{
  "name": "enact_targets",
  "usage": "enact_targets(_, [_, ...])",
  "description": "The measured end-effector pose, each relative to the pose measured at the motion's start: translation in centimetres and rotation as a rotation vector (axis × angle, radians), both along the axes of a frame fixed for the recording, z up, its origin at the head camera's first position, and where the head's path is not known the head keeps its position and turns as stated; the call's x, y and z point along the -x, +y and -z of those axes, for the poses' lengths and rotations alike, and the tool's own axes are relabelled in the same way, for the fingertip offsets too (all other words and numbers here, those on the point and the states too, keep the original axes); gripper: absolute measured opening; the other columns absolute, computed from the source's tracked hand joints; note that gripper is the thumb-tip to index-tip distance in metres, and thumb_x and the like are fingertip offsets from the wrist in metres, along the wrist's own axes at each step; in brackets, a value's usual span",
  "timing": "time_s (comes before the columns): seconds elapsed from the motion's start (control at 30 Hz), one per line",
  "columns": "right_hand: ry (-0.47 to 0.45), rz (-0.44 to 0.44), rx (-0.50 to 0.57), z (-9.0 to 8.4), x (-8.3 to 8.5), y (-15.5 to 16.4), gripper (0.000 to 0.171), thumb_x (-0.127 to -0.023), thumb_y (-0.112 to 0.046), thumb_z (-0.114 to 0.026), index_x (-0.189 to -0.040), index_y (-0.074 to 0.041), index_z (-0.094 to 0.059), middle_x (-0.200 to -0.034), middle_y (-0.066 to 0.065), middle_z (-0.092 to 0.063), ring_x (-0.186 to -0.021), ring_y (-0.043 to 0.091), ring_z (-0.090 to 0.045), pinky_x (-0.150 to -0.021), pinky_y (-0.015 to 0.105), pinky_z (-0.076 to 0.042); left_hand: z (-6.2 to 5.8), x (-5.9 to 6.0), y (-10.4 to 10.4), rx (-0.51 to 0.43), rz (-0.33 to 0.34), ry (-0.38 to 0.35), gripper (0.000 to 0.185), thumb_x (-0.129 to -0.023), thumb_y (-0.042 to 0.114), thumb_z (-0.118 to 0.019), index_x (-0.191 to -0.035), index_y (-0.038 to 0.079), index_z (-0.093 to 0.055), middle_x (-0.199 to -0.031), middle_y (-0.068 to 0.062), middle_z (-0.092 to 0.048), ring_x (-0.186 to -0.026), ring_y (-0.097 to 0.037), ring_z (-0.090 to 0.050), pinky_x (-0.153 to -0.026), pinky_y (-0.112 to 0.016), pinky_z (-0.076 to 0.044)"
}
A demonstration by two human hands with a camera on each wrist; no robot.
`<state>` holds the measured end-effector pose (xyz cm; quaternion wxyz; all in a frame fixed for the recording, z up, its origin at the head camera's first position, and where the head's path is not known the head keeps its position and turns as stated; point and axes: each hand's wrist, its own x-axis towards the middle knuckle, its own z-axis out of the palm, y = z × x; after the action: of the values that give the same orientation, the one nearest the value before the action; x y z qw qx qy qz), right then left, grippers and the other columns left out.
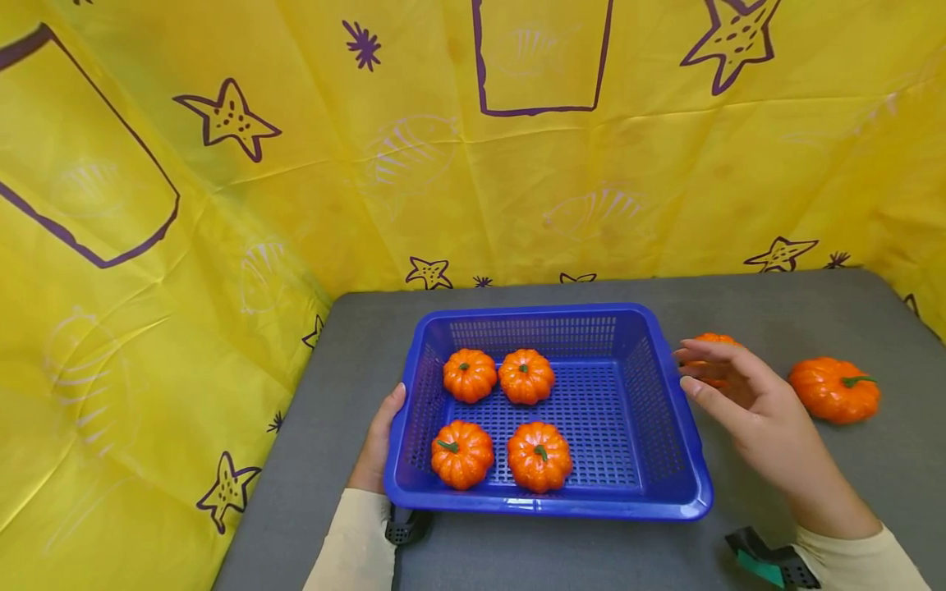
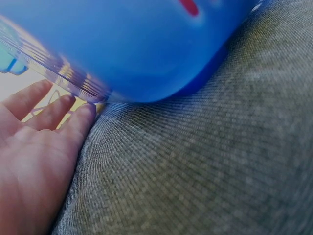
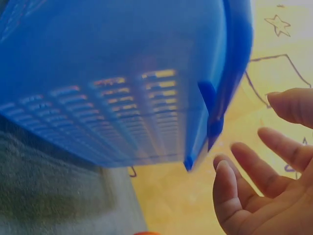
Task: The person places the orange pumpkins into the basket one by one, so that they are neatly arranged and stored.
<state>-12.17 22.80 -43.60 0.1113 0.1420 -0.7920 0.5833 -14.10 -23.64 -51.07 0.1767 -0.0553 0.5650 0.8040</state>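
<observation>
A blue plastic basket point(image 1: 547, 507) with slotted walls stands on the grey table, holding several small orange pumpkins with green stems, among them one pumpkin point(image 1: 461, 455) at the front left. My left hand point(image 1: 378, 439) holds the basket's left side, thumb at the rim; the left wrist view shows its fingers point(image 2: 80, 117) against the outer wall. Just off the right rim, my right hand point(image 1: 761, 419) is held with loosely bent fingers and nothing in them. Behind it a pumpkin point(image 1: 715, 338) is mostly hidden. Another pumpkin point(image 1: 833, 391) lies on its side farther right.
Yellow cloth point(image 1: 510, 189) printed with stars and fish rises behind the grey table point(image 1: 296, 501) and along its left and right sides. Dark wrist bands sit on both sleeves, one band point(image 1: 772, 562) at the right wrist.
</observation>
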Motion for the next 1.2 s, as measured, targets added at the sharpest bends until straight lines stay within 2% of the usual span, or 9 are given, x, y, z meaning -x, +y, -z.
enact_targets(0.27, [-0.023,0.018,0.111,0.2,0.5,1.5,0.048,-0.103,0.013,-0.064,-0.149,-0.001,-0.061,-0.134,0.002,-0.071,-0.117,0.012,-0.068,-0.093,0.015,-0.052,0.0,0.0,0.0,0.007,-0.002,0.001,0.079,-0.106,0.064,-0.046,-0.168,0.016,-0.038,-0.157,-0.018,-0.054,-0.133,-0.033,-0.06,-0.109,-0.051,-0.05])
enact_targets(0.43, [-0.048,0.076,0.061,0.4,0.5,2.5,0.049,-0.106,0.008,-0.064,-0.152,-0.007,-0.06,-0.139,-0.001,-0.067,-0.117,0.009,-0.066,-0.092,0.012,-0.05,0.0,0.0,0.0,0.012,-0.003,0.005,0.078,-0.106,0.064,-0.046,-0.168,0.017,-0.038,-0.158,-0.018,-0.053,-0.133,-0.033,-0.06,-0.108,-0.051,-0.051])
enact_targets(0.63, [-0.05,0.175,-0.011,0.2,0.6,3.4,0.049,-0.107,0.003,-0.066,-0.154,-0.007,-0.058,-0.136,-0.003,-0.068,-0.118,0.009,-0.063,-0.09,0.012,-0.05,0.0,0.0,0.0,0.01,0.004,0.014,0.079,-0.106,0.064,-0.046,-0.168,0.016,-0.037,-0.158,-0.019,-0.052,-0.134,-0.033,-0.059,-0.109,-0.052,-0.05])
enact_targets(0.73, [-0.059,0.208,-0.005,0.2,0.7,3.9,0.048,-0.107,0.001,-0.066,-0.154,-0.008,-0.059,-0.134,-0.004,-0.068,-0.118,0.008,-0.063,-0.089,0.011,-0.049,0.1,0.1,0.0,0.012,0.005,0.017,0.079,-0.106,0.064,-0.046,-0.168,0.016,-0.037,-0.158,-0.019,-0.052,-0.134,-0.033,-0.059,-0.109,-0.051,-0.05])
enact_targets(0.87, [-0.071,0.208,0.096,0.3,0.9,4.7,0.047,-0.106,0.003,-0.067,-0.152,-0.006,-0.06,-0.132,-0.003,-0.07,-0.118,0.008,-0.064,-0.089,0.011,-0.05,0.1,0.0,-0.1,0.025,-0.001,0.019,0.079,-0.106,0.064,-0.046,-0.168,0.016,-0.038,-0.158,-0.019,-0.053,-0.134,-0.033,-0.059,-0.109,-0.051,-0.05])
enact_targets(0.97, [-0.072,0.25,0.07,0.4,1.0,5.2,0.047,-0.106,0.0,-0.068,-0.152,-0.008,-0.061,-0.131,-0.008,-0.07,-0.116,0.005,-0.064,-0.088,0.01,-0.049,0.0,0.0,-0.1,0.023,0.004,0.022,0.078,-0.106,0.064,-0.046,-0.168,0.017,-0.038,-0.159,-0.019,-0.051,-0.135,-0.034,-0.058,-0.109,-0.051,-0.05])
enact_targets(1.1, [-0.077,0.336,-0.019,0.5,1.1,5.9,0.047,-0.107,-0.005,-0.07,-0.152,-0.014,-0.062,-0.13,-0.015,-0.07,-0.115,-0.001,-0.063,-0.086,0.008,-0.047,-0.1,0.0,0.0,0.004,0.018,0.023,0.076,-0.107,0.063,-0.045,-0.168,0.018,-0.037,-0.162,-0.019,-0.049,-0.138,-0.035,-0.056,-0.111,-0.052,-0.048])
enact_targets(1.2, [-0.086,0.371,-0.002,0.5,1.1,6.5,0.047,-0.106,-0.004,-0.071,-0.151,-0.015,-0.063,-0.129,-0.016,-0.07,-0.112,-0.002,-0.064,-0.083,0.008,-0.048,-0.1,-0.1,0.0,-0.009,0.022,0.022,0.075,-0.108,0.062,-0.044,-0.168,0.019,-0.038,-0.161,-0.019,-0.049,-0.138,-0.035,-0.056,-0.111,-0.052,-0.048])
